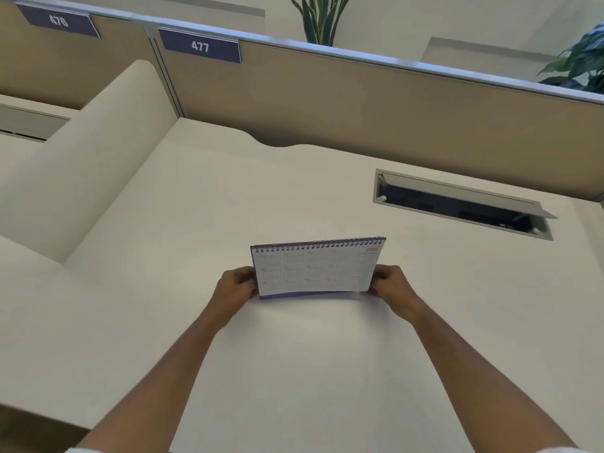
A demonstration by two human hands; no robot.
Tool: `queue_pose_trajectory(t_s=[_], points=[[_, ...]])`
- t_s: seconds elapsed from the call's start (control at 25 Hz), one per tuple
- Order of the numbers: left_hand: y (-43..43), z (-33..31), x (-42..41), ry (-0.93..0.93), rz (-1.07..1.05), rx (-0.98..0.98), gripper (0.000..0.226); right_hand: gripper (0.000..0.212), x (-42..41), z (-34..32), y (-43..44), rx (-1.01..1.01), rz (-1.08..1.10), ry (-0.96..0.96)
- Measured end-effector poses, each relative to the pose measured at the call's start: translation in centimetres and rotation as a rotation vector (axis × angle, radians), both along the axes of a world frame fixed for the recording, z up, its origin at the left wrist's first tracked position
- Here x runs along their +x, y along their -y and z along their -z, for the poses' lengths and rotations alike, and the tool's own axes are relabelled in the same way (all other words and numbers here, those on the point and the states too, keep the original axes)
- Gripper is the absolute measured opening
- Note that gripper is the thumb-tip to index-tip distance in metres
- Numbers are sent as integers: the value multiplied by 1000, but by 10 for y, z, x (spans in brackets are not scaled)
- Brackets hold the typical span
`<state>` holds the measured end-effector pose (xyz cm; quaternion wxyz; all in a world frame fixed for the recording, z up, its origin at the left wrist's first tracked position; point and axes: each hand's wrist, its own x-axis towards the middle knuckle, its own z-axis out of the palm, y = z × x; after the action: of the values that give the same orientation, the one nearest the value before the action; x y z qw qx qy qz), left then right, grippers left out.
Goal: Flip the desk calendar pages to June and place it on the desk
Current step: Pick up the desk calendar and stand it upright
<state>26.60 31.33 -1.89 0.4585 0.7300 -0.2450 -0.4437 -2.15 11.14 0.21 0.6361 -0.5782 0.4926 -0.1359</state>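
A spiral-bound desk calendar (315, 268) stands upright in the middle of the white desk (294, 354), spiral at the top. The page facing me is a whole-year overview with a red 2026 in its upper right corner and a purple band along the bottom. My left hand (236, 287) grips its left edge and my right hand (390, 284) grips its right edge. I cannot tell whether its base touches the desk or hangs just above it.
An open cable hatch (464, 204) is sunk into the desk at the back right. A tan partition (359, 93) with a 477 sign (200, 45) closes the back. A rounded white divider (91, 158) rises on the left. Plants (322, 18) stand behind the partition.
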Motion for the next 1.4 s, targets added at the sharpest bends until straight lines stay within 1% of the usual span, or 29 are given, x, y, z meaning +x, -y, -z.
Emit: queue_pose_trajectory(t_s=[0.04,0.08,0.16,0.28,0.36,0.44,0.6,0.72,0.84,1.04,1.4], points=[[3,-1,0,-51,-10,26,29,41,2,1,1,32,38,-2],[7,-2,0,-62,-25,65,24,37,3,2,3,49,66,-18],[14,-4,0,-15,-98,170,21,29,7,5,7,57,111,-84],[28,-9,-1,120,-175,276,30,18,15,5,14,13,151,-235],[35,-10,-3,227,-155,301,35,23,23,2,16,-50,148,-336],[36,-11,-5,287,-140,300,37,29,27,0,16,-94,142,-385],[35,-8,-6,313,-134,292,38,31,29,-2,16,-125,97,-378],[41,-9,-2,292,-183,270,38,35,35,-2,19,-147,133,-324],[52,-12,12,267,-224,255,36,37,48,-1,27,-147,165,-316],[71,-13,34,222,-281,259,35,38,71,0,42,-167,158,-346],[89,-6,64,220,-345,260,35,41,105,5,66,-217,121,-395]])
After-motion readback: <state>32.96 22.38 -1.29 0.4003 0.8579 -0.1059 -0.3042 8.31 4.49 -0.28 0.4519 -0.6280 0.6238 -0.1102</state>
